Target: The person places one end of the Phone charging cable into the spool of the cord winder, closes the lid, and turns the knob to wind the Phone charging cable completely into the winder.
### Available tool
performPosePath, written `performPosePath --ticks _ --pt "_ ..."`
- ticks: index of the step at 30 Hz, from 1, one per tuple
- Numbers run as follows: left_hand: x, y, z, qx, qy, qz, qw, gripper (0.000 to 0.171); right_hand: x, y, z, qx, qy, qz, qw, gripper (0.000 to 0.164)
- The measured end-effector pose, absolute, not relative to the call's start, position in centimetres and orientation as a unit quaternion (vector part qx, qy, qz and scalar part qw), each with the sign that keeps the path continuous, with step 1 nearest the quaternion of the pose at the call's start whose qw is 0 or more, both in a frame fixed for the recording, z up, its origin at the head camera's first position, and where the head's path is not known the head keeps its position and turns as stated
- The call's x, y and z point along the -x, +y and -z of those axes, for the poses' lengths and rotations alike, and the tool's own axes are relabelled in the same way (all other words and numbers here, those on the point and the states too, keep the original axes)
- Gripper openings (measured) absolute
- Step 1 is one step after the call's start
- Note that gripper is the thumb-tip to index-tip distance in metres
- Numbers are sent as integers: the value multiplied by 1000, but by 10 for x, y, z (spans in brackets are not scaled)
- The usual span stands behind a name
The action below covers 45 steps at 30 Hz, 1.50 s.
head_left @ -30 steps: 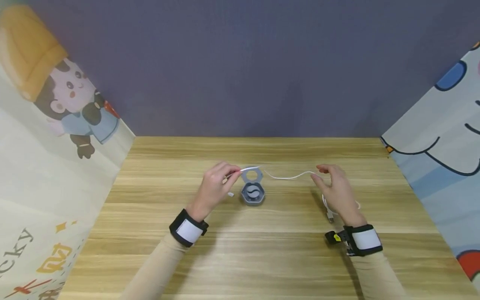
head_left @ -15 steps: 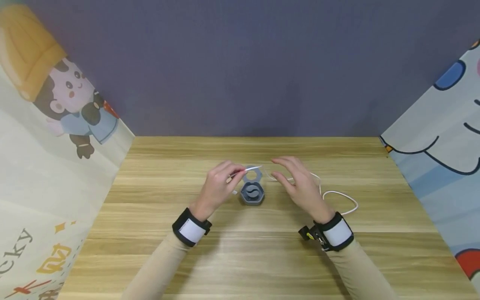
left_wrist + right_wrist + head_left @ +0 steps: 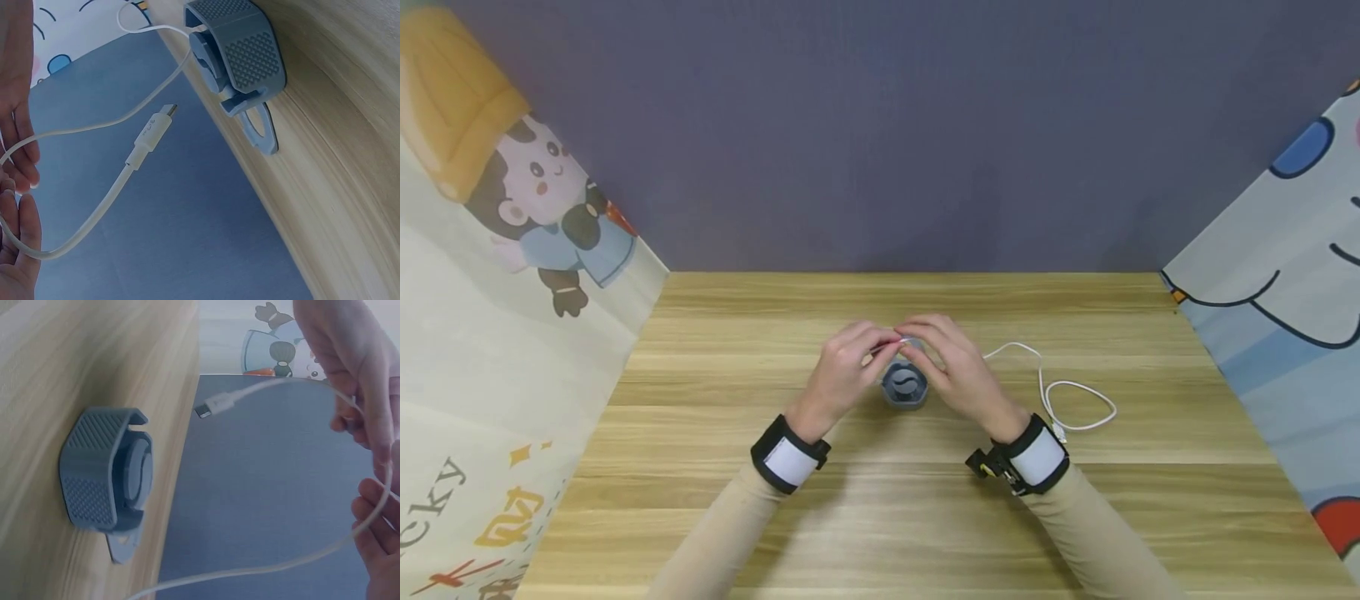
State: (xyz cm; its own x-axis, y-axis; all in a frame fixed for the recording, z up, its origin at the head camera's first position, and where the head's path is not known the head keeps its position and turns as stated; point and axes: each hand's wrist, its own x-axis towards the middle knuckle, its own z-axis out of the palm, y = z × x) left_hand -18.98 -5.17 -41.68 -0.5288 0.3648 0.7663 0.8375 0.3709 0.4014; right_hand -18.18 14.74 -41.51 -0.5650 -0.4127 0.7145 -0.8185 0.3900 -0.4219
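Above a grey hexagonal cable holder [image 3: 905, 385], my left hand [image 3: 842, 367] pinches a white USB cable [image 3: 97, 215] between thumb and fingers. The cable's small metal-tipped plug [image 3: 153, 129] hangs free beside the holder in the left wrist view. My right hand [image 3: 958, 367] is right up against the left, its fingertips at the cable and a small gap between thumb and index finger. In the right wrist view the cable passes across its fingers [image 3: 375, 540]. The holder stands on the table with its ring-shaped flap [image 3: 259, 128] swung out behind. Its inside shows an S-shaped slot.
The rest of the cable loops over the wooden table [image 3: 895, 517] to the right, where its larger plug [image 3: 1059, 432] lies near my right wrist. A dark blue-grey panel [image 3: 880, 142] rises behind the table, and printed cloths flank it.
My right hand has moved left from above the cable loop to meet the left hand over the holder. The left hand has shifted slightly right, still pinching the cable.
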Motion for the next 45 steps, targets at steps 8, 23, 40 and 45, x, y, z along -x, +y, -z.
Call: performPosePath --ticks 8,23,40,45 --pt "188 -51 417 387 -777 399 294 8 184 146 415 -386 -777 -437 236 28" --pt "187 -56 423 402 -785 391 264 8 184 156 420 -374 -774 -459 225 27" --pt "187 -68 431 385 -797 395 247 11 182 178 428 -312 -802 -459 219 20" --pt "187 -72 433 373 -800 399 249 12 181 185 431 -298 -805 -459 230 20"
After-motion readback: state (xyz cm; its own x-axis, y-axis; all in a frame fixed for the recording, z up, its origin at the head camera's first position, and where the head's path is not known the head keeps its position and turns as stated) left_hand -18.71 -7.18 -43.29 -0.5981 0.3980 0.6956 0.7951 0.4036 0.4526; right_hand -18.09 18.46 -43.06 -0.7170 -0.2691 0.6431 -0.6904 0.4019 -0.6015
